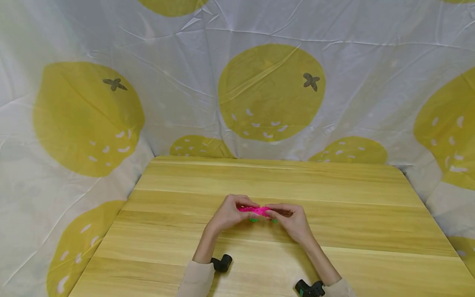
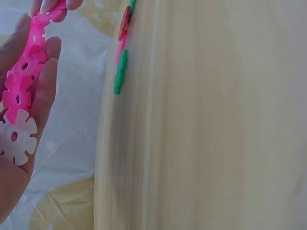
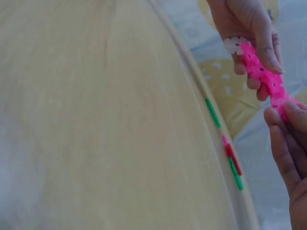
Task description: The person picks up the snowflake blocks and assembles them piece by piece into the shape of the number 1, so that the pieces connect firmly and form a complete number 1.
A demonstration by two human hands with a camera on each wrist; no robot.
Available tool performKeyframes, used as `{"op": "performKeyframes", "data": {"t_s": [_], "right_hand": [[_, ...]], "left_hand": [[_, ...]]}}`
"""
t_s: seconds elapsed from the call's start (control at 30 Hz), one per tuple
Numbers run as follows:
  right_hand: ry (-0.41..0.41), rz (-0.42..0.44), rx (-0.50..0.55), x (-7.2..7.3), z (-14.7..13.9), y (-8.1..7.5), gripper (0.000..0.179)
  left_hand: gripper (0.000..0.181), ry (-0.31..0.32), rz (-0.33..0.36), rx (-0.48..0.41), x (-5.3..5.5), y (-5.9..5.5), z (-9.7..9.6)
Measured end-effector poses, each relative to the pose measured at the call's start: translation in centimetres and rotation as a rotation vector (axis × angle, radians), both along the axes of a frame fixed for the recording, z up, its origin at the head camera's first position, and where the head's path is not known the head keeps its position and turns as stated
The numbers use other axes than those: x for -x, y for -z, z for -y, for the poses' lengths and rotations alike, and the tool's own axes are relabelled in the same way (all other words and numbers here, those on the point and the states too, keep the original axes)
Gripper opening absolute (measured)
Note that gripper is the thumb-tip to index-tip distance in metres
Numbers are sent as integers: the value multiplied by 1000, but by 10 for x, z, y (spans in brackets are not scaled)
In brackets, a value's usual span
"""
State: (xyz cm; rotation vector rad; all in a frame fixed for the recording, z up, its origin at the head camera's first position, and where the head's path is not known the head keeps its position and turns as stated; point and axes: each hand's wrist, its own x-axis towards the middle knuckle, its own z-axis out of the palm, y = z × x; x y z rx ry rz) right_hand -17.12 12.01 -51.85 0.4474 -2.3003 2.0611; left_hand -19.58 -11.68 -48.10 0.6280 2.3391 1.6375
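A chain of pink snowflake discs (image 1: 258, 211), slotted into one another, is held up between both hands over the table. My left hand (image 1: 227, 214) grips its left part, thumb on the near side and fingers behind. At that end of the chain a white snowflake disc (image 2: 17, 137) lies against the palm in the left wrist view. My right hand (image 1: 295, 220) pinches the other end between thumb and fingers; its fingertips cover part of the last pink disc. Below the hands, green discs (image 2: 121, 72) and a red disc (image 2: 124, 24) rest on the table.
The wood-grain table (image 1: 334, 185) has rounded far corners. Behind it and at both sides hangs a pale cloth (image 1: 178, 82) printed with yellow fruit. A black wrist camera (image 1: 222, 263) sits at the left wrist, another black camera (image 1: 309, 288) at the right.
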Motion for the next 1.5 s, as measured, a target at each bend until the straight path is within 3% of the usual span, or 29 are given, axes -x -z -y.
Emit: {"op": "performKeyframes", "data": {"t_s": [0.3, 0.57, 0.73, 1.13, 1.33, 1.5], "right_hand": [[-42, -42, 97, 0, 0, -2, 19], [-63, -96, 76, 1, 2, -1, 19], [-59, -86, 90, 1, 2, 1, 18], [-121, -87, 89, 3, 0, 3, 22], [-124, -16, 66, 3, -1, -3, 26], [-59, 93, 122, 3, 1, -5, 26]], "left_hand": [[22, 19, 16, -37, 1, 0, -1], [22, 24, 11, -64, 1, 0, -1], [22, 23, 20, -62, 1, -1, -3], [24, -1, 19, 24, -1, 2, 2], [36, -36, -66, 107, -1, -3, 4], [33, -19, -179, 106, -1, -5, -4]]}}
